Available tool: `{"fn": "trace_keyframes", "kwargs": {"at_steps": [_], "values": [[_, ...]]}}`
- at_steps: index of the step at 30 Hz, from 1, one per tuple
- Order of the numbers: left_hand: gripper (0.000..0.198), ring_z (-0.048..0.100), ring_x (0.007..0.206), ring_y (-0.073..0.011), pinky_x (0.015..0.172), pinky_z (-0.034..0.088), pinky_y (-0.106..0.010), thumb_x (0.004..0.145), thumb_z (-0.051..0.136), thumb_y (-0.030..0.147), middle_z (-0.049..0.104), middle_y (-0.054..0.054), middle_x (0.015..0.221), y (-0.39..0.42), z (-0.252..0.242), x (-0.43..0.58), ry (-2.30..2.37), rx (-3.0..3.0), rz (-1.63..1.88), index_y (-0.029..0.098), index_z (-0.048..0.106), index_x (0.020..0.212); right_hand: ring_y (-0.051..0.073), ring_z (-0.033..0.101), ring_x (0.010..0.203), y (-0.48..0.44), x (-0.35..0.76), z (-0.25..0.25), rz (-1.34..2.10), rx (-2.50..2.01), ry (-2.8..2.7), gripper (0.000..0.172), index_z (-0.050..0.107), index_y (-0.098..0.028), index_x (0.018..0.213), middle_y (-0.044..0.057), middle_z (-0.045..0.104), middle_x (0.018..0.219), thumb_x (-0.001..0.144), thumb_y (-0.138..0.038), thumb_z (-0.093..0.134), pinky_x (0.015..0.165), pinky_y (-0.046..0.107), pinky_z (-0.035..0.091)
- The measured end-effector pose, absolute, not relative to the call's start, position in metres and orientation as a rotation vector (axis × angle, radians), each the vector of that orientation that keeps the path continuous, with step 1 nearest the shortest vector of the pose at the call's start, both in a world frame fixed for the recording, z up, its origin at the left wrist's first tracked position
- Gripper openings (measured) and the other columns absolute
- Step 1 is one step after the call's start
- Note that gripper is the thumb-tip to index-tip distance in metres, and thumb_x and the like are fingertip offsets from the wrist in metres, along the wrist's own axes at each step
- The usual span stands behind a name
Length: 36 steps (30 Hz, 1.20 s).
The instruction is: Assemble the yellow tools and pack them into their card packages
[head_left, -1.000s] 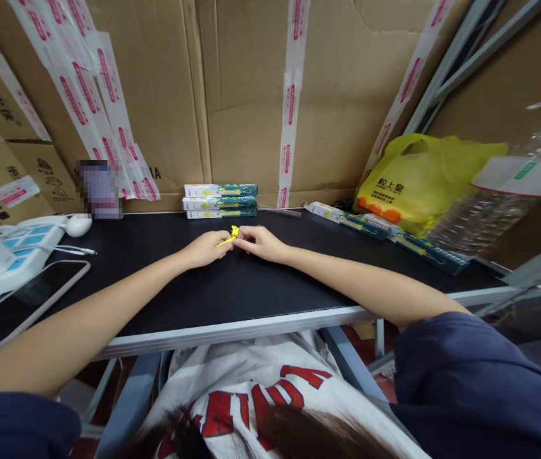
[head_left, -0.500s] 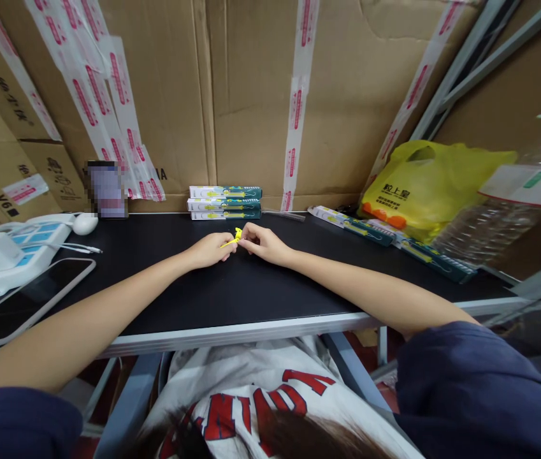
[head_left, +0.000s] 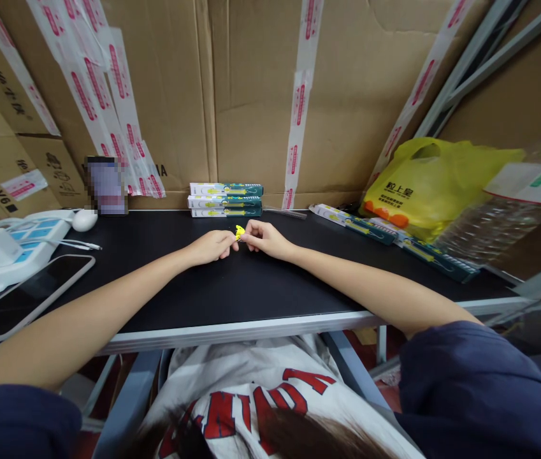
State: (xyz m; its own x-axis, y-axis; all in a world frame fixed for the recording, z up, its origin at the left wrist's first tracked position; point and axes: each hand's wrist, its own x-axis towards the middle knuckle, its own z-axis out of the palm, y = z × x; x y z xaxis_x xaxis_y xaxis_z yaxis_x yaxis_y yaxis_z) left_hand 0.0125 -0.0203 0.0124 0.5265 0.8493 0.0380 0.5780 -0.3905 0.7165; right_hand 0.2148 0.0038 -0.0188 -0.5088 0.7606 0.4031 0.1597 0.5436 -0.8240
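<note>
A small yellow plastic piece (head_left: pixel 240 232) sits between my two hands over the middle of the black tabletop. My left hand (head_left: pixel 213 246) is closed in a pinch around its left side. The fingers of my right hand (head_left: pixel 268 240) are pinched together at its right side, where a thin, shiny bit shows near the fingertips. Much of the piece is hidden by the fingers. Just behind the hands, several slim printed boxes (head_left: pixel 225 201) lie stacked, each with a picture of a yellow tool.
At left are a power strip (head_left: pixel 36 255) with cables, a tablet-like device (head_left: pixel 26 296) and a phone (head_left: pixel 108 186) leaning upright. More slim boxes (head_left: pixel 370 231), a yellow bag (head_left: pixel 435 178) and a big plastic bottle (head_left: pixel 494 213) stand at right. Cardboard (head_left: pixel 255 95) walls the back.
The yellow piece has turned between my fingers; its thin yellow strip along my left hand no longer shows. My right hand has shifted slightly. The view has tilted a little.
</note>
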Motion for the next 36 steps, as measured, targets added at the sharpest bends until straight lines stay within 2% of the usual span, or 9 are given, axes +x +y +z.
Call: {"fn": "trace_keyframes", "kwargs": {"at_steps": [5, 11, 15, 26, 36], "values": [[0.027, 0.039, 0.042, -0.0059, 0.044, 0.033, -0.016, 0.098, 0.035, 0.019, 0.049, 0.005, 0.053, -0.022, 0.013, 0.014, 1.186, 2.05, 0.567, 0.018, 0.049, 0.076, 0.007, 0.052, 0.049, 0.003, 0.215, -0.017, 0.981, -0.736, -2.005, 0.053, 0.051, -0.019, 0.076, -0.005, 0.058, 0.056, 0.072, -0.065, 0.075, 0.047, 0.02, 0.042], [0.026, 0.038, 0.037, -0.0057, 0.041, 0.03, -0.015, 0.101, 0.032, 0.019, 0.049, 0.007, 0.049, -0.02, 0.013, 0.015, 1.201, 2.029, 0.55, 0.017, 0.051, 0.083, 0.007, 0.051, 0.047, 0.003, 0.215, -0.018, 0.932, -0.742, -1.957, 0.054, 0.048, -0.02, 0.071, -0.005, 0.058, 0.054, 0.07, -0.065, 0.077, 0.047, 0.021, 0.043], [0.019, 0.034, 0.034, -0.0056, 0.039, 0.027, -0.015, 0.102, 0.033, 0.019, 0.05, 0.008, 0.047, -0.021, 0.014, 0.014, 1.162, 2.031, 0.506, 0.019, 0.047, 0.088, 0.007, 0.052, 0.047, 0.002, 0.214, -0.017, 0.925, -0.762, -1.932, 0.053, 0.049, -0.02, 0.07, -0.004, 0.059, 0.054, 0.069, -0.063, 0.08, 0.047, 0.02, 0.043], [0.016, 0.036, 0.036, -0.0058, 0.039, 0.028, -0.015, 0.099, 0.036, 0.023, 0.052, 0.008, 0.05, -0.022, 0.015, 0.014, 1.119, 2.101, 0.43, 0.02, 0.044, 0.086, 0.009, 0.059, 0.049, -0.009, 0.211, -0.012, 0.987, -0.779, -1.907, 0.053, 0.049, -0.019, 0.071, -0.001, 0.067, 0.058, 0.067, -0.06, 0.082, 0.044, 0.018, 0.044], [0.016, 0.033, 0.033, -0.0053, 0.035, 0.026, -0.015, 0.101, 0.031, 0.022, 0.051, 0.009, 0.051, -0.028, 0.017, 0.019, 1.135, 2.076, 0.404, 0.022, 0.037, 0.086, 0.011, 0.065, 0.051, -0.006, 0.205, -0.018, 0.992, -0.728, -1.808, 0.056, 0.046, -0.02, 0.074, 0.0, 0.07, 0.06, 0.068, -0.063, 0.081, 0.052, 0.023, 0.055]]}}
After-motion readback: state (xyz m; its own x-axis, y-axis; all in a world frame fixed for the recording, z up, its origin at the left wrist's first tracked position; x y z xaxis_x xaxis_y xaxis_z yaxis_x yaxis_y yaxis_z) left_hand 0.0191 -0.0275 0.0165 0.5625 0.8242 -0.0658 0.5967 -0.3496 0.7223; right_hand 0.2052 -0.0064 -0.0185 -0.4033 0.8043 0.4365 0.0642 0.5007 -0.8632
